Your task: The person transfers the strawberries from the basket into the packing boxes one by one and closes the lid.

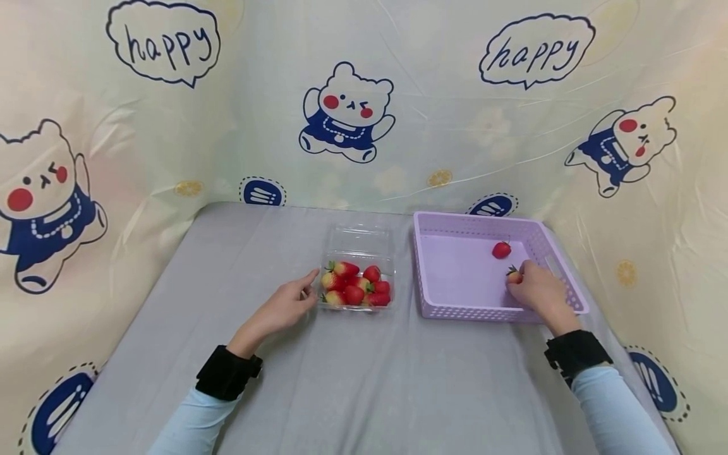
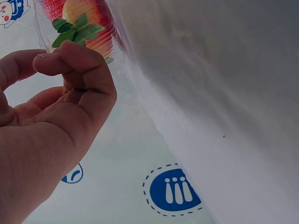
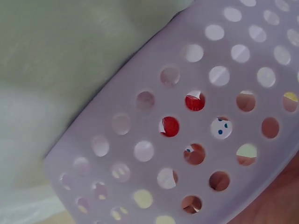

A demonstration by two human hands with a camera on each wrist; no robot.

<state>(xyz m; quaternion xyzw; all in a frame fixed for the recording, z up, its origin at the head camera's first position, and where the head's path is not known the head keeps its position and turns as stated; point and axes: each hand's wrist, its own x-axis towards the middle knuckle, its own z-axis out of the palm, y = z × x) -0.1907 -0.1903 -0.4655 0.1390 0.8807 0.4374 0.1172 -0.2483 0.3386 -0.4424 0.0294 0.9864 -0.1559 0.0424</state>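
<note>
Inside the lilac basket (image 1: 455, 309), my right hand (image 1: 537, 287) pinches a strawberry (image 1: 514, 276) low over the bottom. Another red strawberry (image 1: 502, 250) lies just beyond it. In the right wrist view the basket's perforated wall (image 3: 154, 154) hides most of the hand; red fruit shows through its holes. My left hand (image 1: 287, 303) is at the left side of a clear plastic box (image 1: 361, 237), index finger at its edge and other fingers loosely curled, holding nothing. Several strawberries (image 1: 354, 294) fill the box. The left wrist view shows green leaves (image 2: 77, 31) behind the fingertips.
The open clear lid stands at the far side of the box. A grey cloth (image 1: 364, 379) covers the table, with a printed curtain (image 1: 432, 126) behind and at both sides. A strip of table separates the box from the basket.
</note>
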